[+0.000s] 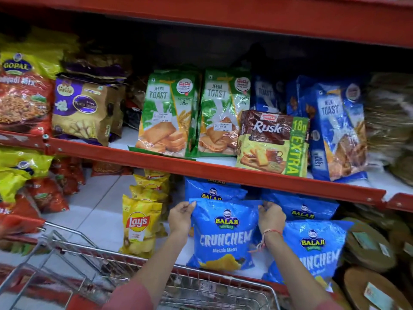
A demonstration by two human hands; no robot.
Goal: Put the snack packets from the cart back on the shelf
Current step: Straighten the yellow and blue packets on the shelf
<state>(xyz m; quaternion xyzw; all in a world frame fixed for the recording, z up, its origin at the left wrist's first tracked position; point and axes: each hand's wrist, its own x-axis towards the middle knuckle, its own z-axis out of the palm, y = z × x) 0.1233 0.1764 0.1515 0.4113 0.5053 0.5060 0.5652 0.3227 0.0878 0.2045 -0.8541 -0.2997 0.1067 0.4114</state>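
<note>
My left hand [180,217] pinches the upper left corner of a blue Crunchem packet [223,236]; my right hand [271,217] pinches its upper right corner. The packet stands upright between both hands on the lower shelf [100,211], in front of another blue packet [212,190]. A yellow Lay's packet [139,227] stands just left of my left hand. The wire cart [201,289] sits below my forearms.
</note>
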